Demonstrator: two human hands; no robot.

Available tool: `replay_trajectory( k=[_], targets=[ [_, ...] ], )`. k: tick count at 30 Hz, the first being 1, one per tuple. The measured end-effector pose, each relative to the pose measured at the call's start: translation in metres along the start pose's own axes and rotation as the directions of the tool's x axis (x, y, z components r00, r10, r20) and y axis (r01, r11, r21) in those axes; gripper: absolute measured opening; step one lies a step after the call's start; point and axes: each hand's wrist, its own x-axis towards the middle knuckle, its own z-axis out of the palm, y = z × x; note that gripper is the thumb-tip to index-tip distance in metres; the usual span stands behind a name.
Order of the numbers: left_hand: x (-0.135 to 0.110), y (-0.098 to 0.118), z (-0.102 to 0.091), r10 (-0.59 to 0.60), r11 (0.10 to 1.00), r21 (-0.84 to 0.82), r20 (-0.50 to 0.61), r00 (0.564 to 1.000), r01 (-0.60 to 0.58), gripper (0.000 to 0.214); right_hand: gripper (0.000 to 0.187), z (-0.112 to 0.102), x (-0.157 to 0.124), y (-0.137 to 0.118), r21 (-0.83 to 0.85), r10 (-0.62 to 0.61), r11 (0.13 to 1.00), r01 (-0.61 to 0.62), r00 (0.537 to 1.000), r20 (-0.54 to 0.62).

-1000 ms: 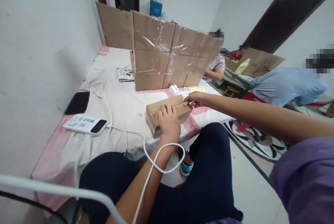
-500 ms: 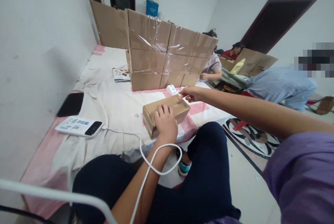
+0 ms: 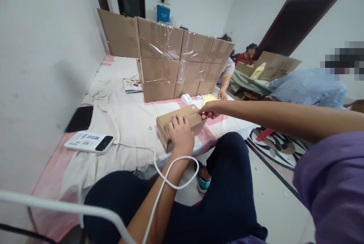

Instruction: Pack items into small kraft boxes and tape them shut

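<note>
Left of the small cardboard box [image 3: 196,119], a white charging device [image 3: 89,141] lies on the sheet, its cable [image 3: 159,177] looping over the left forearm. The left hand [image 3: 179,135] lies palm-down on the box's near end, fingers curled over the top, pinning it. The box sits at the bed's [image 3: 119,111] front edge, under both hands. At its far right corner the right hand [image 3: 209,108] has its fingers drawn close, apparently pinching the flap edge. Judged best practice: steady downward pressure from the left palm and a light fingertip grip at the corner.
</note>
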Motion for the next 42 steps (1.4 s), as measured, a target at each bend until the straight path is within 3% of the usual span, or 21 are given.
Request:
replay_trajectory(
  k=[5,7,9,11,13,15,21,26,29,33,36,39,42],
  targets=[
    [0.001,-0.001,0.000,0.000,1.000,-0.008,-0.002,1.000,0.000,0.056,0.012,-0.007,-0.023,0.029,-0.088,0.025,0.996,-0.026,1.000,-0.016],
    [0.001,-0.002,0.000,0.001,1.000,-0.007,-0.008,1.000,-0.001,0.056,0.036,-0.008,-0.027,0.035,-0.182,-0.121,0.978,0.106,0.990,-0.078],
    [0.000,-0.003,0.001,0.001,1.000,0.000,-0.013,1.000,-0.001,0.056,0.067,-0.008,-0.025,0.034,-0.310,-0.360,0.899,0.310,0.925,-0.118],
    [0.000,-0.004,0.001,0.004,1.000,0.010,-0.017,1.000,-0.004,0.055,0.081,-0.006,-0.020,0.027,-0.454,-0.536,0.775,0.440,0.838,-0.102],
    [0.000,-0.004,0.002,0.007,1.000,0.019,-0.021,1.000,-0.007,0.056,0.080,-0.004,-0.013,0.018,-0.570,-0.592,0.685,0.455,0.803,-0.070],
    [0.001,-0.004,0.002,0.006,1.000,0.028,-0.025,1.000,-0.005,0.057,0.077,-0.003,-0.007,0.015,-0.632,-0.600,0.638,0.439,0.799,-0.050],
    [0.001,-0.003,0.002,0.003,0.999,0.048,-0.036,0.999,-0.002,0.057,0.075,-0.005,-0.003,0.031,-0.676,-0.710,0.528,0.514,0.704,-0.019],
    [0.000,-0.004,0.003,0.016,0.997,0.070,-0.054,0.998,-0.012,0.057,0.067,-0.005,-0.006,0.025,-0.704,-0.661,0.535,0.467,0.751,-0.004],
    [0.000,-0.004,0.004,0.014,0.996,0.087,-0.068,0.998,-0.008,0.055,0.061,-0.003,-0.013,0.034,-0.714,-0.660,0.527,0.461,0.751,-0.002],
    [0.000,-0.004,0.005,0.019,0.994,0.105,-0.083,0.996,-0.010,0.055,0.057,0.003,-0.030,0.084,-0.717,-0.710,0.518,0.466,0.702,-0.057],
    [0.000,-0.005,0.005,0.021,0.993,0.115,-0.091,0.996,-0.011,0.054,0.051,0.007,-0.035,0.131,-0.711,-0.626,0.540,0.450,0.780,0.018],
    [0.000,-0.006,0.005,0.035,0.992,0.127,-0.091,0.995,-0.023,0.055,0.048,-0.004,-0.015,0.163,-0.728,-0.535,0.572,0.378,0.844,0.019],
    [0.001,-0.008,0.003,0.055,0.988,0.147,-0.083,0.995,-0.042,0.058,0.033,-0.039,0.030,0.170,-0.717,-0.533,0.648,0.257,0.825,-0.187]
  ],
)
